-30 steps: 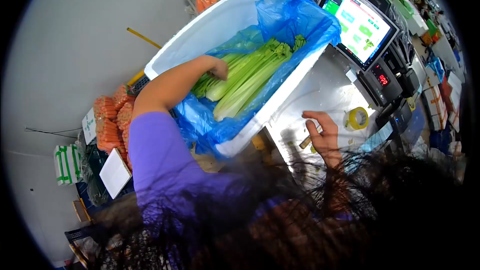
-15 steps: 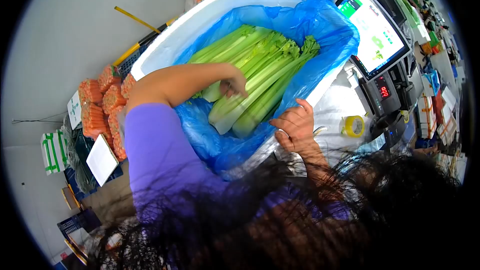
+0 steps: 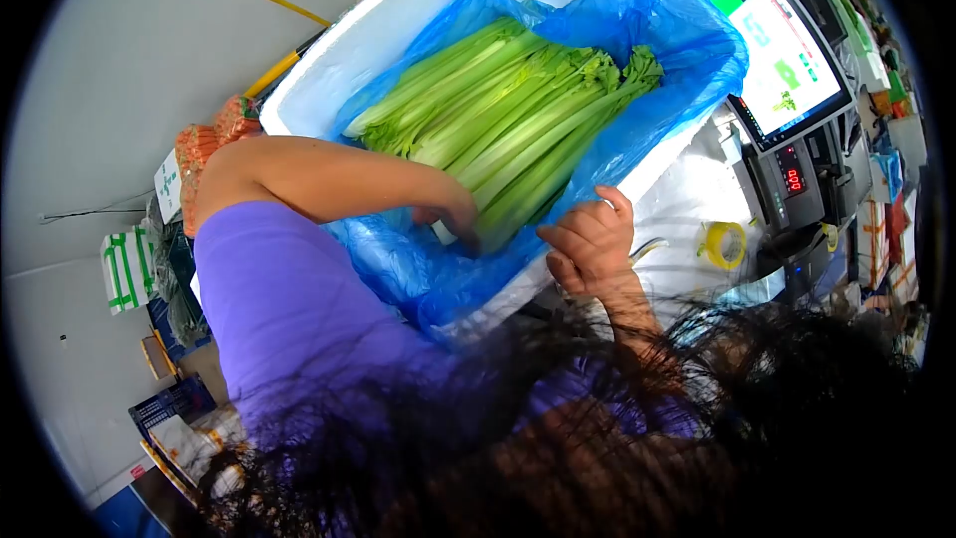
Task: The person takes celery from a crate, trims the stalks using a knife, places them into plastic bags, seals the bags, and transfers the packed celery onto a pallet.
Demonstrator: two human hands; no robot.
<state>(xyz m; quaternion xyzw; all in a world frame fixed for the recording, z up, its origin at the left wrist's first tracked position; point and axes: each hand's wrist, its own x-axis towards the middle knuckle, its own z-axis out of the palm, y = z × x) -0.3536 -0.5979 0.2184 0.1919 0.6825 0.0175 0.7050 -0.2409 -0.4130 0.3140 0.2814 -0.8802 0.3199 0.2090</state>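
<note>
Long green celery (image 3: pixel 528 110) lies in several stalks inside a white foam box (image 3: pixel 309 75) lined with a blue plastic bag (image 3: pixel 687 35). My left hand (image 3: pixel 453 211) reaches in from the left, at the pale cut ends nearest me. Its fingers curl round one pale end, partly hidden and blurred. On the near right rim of the box rests my right hand (image 3: pixel 593 242), fingers bent over the edge and the bag, its index finger raised.
A lit screen (image 3: pixel 777 45) and a scale with a red display (image 3: pixel 794 171) stand right of the box. A yellow tape roll (image 3: pixel 724 245) lies on the metal table (image 3: pixel 697 194). Bagged carrots (image 3: pixel 196 154) and a green-striped white box (image 3: pixel 127 269) are at left.
The box has come closer, with more celery in view. My left hand has moved down to the celery's near ends. My right hand has gone from above the table to the box rim.
</note>
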